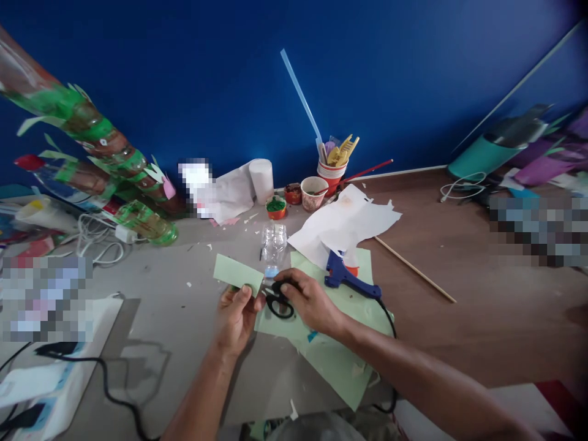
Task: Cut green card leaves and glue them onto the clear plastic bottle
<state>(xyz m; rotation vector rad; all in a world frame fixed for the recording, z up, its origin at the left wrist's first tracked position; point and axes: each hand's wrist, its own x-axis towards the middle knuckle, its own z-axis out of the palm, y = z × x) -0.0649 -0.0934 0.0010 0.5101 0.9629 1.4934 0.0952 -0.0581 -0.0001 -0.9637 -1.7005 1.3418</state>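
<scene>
Between thumb and fingers, my left hand (239,315) grips a pale green paper strip (237,272), tilted down to the right. My right hand (310,299) is closed around black-handled scissors (279,304), whose blades meet the strip's right end. Whether the blades are cutting into the paper cannot be made out. Under and beside my right hand lie larger green paper sheets (337,373). A blue glue gun (351,278) rests on them, just right of that hand. Behind my hands, a clear plastic bottle (274,242) lies on the table.
Torn white paper (349,214), paint cups (276,207) and a red-white cup of plastic cutlery (332,174) stand toward the blue wall. A wooden stick (416,269) lies at right. Painted bottle tubes (114,147) lean at left, above cables and a power strip (85,367).
</scene>
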